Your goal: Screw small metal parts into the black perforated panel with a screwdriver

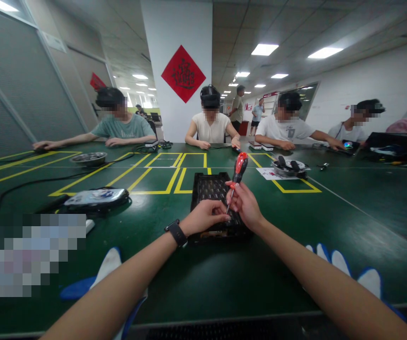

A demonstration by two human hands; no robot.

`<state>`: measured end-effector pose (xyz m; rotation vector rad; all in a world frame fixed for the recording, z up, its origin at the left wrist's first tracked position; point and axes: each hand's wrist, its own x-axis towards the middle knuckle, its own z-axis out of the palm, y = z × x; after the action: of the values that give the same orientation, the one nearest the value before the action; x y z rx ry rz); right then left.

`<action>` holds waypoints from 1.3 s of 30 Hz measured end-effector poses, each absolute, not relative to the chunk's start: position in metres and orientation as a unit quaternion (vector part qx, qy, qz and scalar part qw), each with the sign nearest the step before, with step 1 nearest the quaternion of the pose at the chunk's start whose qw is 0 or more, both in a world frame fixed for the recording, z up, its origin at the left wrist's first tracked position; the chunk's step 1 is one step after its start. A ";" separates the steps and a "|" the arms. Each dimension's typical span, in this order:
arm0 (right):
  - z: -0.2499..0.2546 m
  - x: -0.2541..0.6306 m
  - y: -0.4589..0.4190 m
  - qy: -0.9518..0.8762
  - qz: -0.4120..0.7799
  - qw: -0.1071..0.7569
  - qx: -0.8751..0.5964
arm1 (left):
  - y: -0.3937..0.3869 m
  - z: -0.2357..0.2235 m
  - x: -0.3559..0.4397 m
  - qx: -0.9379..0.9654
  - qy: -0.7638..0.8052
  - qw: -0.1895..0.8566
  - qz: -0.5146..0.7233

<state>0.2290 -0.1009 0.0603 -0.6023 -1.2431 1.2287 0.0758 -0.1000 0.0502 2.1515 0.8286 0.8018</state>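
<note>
My right hand (248, 205) is closed around a screwdriver (241, 166) with a red and black handle. The screwdriver stands nearly upright, its thin shaft pointing down to the fingertips of my left hand (205, 215). Those left fingers are pinched together beside the tip; whatever they hold is too small to make out. Both hands are over a black plastic tray (194, 196) with rows of small shapes across its floor. The hands cover part of the tray's near half. A black watch (176, 233) is on my left wrist.
White-and-blue gloves lie by my forearms, a left glove (109, 267) and a right glove (369, 281). A phone in a clear pouch (97, 196), a metal bowl (88, 159) and another bowl (290, 166) holding dark items stand on the green table (277, 264). Several people sit opposite.
</note>
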 end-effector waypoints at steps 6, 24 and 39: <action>0.061 0.230 -0.102 -0.539 0.539 0.593 -0.260 | -0.102 0.052 0.074 0.855 0.305 0.312 0.281; 0.059 0.231 -0.103 -0.550 0.536 0.594 -0.239 | -0.104 0.053 0.075 0.866 0.303 0.272 0.292; 0.057 0.231 -0.102 -0.593 0.528 0.563 -0.229 | -0.103 0.053 0.075 0.849 0.297 0.315 0.302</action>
<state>0.2314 -0.1023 0.0569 -0.5399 -1.3962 1.2419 0.0754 -0.1028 0.0535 2.2383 0.7824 0.7964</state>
